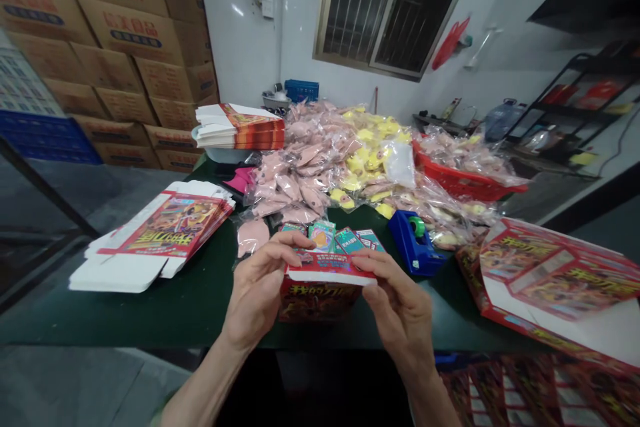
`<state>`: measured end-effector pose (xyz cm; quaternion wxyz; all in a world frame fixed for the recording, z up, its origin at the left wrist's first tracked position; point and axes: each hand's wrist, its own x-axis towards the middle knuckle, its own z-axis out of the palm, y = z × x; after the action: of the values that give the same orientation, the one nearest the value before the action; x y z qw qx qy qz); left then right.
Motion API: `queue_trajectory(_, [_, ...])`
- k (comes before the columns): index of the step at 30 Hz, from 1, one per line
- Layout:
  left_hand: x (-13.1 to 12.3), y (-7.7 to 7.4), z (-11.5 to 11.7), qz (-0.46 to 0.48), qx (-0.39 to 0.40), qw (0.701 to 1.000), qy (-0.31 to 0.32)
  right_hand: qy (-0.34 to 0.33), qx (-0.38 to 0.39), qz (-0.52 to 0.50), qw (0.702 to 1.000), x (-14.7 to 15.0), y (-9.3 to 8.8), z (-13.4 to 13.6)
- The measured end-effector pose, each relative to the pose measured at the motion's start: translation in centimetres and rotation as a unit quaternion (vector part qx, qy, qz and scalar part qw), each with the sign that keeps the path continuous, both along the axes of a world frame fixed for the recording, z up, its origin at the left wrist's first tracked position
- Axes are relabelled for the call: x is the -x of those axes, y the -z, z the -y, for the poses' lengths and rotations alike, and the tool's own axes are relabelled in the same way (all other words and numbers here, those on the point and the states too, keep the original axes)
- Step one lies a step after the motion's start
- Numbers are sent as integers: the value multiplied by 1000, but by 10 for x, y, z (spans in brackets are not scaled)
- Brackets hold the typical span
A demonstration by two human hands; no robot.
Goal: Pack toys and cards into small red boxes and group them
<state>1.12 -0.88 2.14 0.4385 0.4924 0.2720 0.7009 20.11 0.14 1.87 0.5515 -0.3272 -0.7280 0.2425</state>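
A red printed box (pixel 317 301) stands upright at the near edge of the green table, its white-edged top flap (pixel 330 271) near the front. My left hand (pixel 256 287) holds the flap and box at the left corner, fingers curled over the top. At the right corner, my right hand (pixel 397 300) grips the flap between thumb and fingers. Colourful cards or printed panels (pixel 323 237) show just behind the box. A blue tape dispenser (pixel 417 247) with green tape sits to the right of them.
Flat printed cartons (pixel 185 223) lie at left, more cartons (pixel 560 280) at right. Bagged pink pieces (pixel 300 173) and bagged yellow pieces (pixel 370 153) are heaped behind. A red basket (pixel 460 180) stands back right; a carton stack (pixel 260 130) rests back left.
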Motion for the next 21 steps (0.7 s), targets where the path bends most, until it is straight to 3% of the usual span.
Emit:
queue_trajectory(6, [-2, -8, 5, -179, -5, 980, -87, 83, -40, 57, 994, 7, -8, 8])
queue_trajectory(10, [-5, -4, 4, -191, -57, 967, -156, 121, -47, 86, 988, 12, -19, 10])
queue_trajectory(12, [-3, -4, 3, -169, -62, 974, -142, 122, -44, 94, 987, 16, -24, 14])
queue_trajectory(17, [12, -18, -2, -161, -7, 987, -6, 128, -81, 88, 985, 22, -26, 24])
queue_trajectory(21, [16, -26, -7, -198, -47, 979, -3, 130, -120, 100, 979, 22, -22, 24])
